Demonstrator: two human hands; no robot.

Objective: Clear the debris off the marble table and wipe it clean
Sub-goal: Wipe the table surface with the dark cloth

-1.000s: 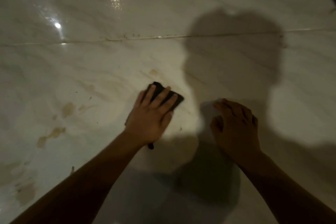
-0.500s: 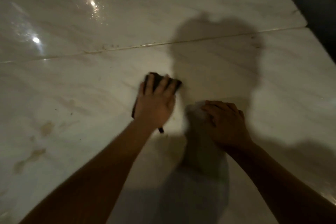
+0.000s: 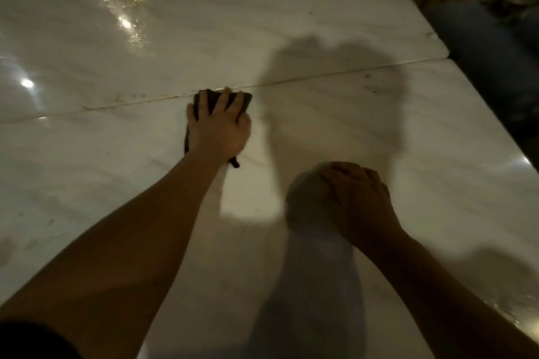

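Head view: we're mid-wipe. Our left hand [image 3: 219, 129] presses straight fingers on the dark cloth [image 3: 204, 99] at the marble table's [image 3: 320, 23] seam [image 3: 320, 76]. Our right hand [image 3: 359, 198] rests curled, apparently empty. Next comes a firm sweep along the seam's specks [image 3: 134, 95].

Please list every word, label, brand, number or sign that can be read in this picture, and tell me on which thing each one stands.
None: no text can be read anywhere in this picture.
The marble table shows only veins, stains and light reflections.
The dark cloth under the left hand shows no label.
The things past the table's far right edge are too dark and blurred to tell.
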